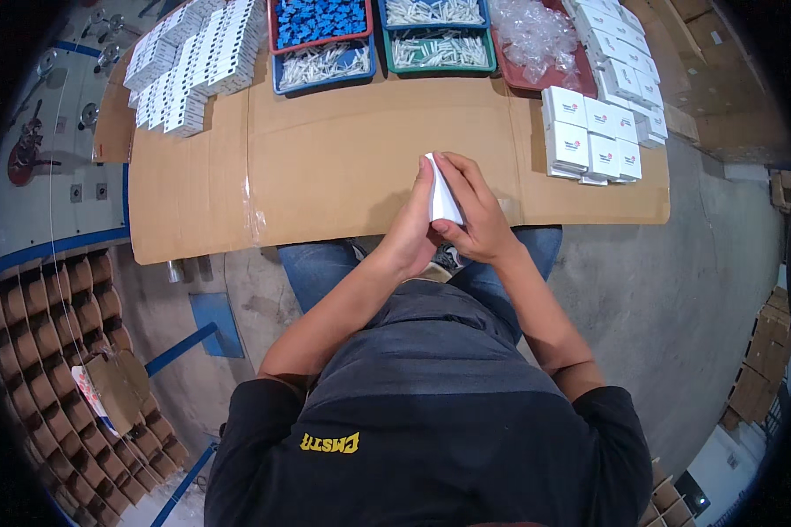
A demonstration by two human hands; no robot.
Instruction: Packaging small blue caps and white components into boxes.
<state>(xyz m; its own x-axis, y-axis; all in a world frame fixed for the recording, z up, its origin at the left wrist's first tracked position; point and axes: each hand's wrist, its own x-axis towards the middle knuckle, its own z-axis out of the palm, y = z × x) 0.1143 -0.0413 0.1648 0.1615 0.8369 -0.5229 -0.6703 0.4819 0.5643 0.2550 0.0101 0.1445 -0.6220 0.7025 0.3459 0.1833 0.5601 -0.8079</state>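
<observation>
Between my two hands, just above the near part of the cardboard-covered table (334, 176), is a small white carton (443, 200), tilted with a narrow edge upward. My left hand (410, 227) presses along its left side, fingers closed and mostly hidden behind it. From the right, my right hand (481, 212) wraps it, with fingertips at its far top end and the thumb at its near end. The palms hide much of the carton, so I cannot tell whether its flaps are folded in.
White boxes (198, 66) stand stacked at the far left; more white boxes (589, 132) sit at the right. Along the back are a red tray (321, 44) of blue parts, a blue tray (321, 89) and green tray (441, 70) of white pieces, and transparent plastic bags (536, 35).
</observation>
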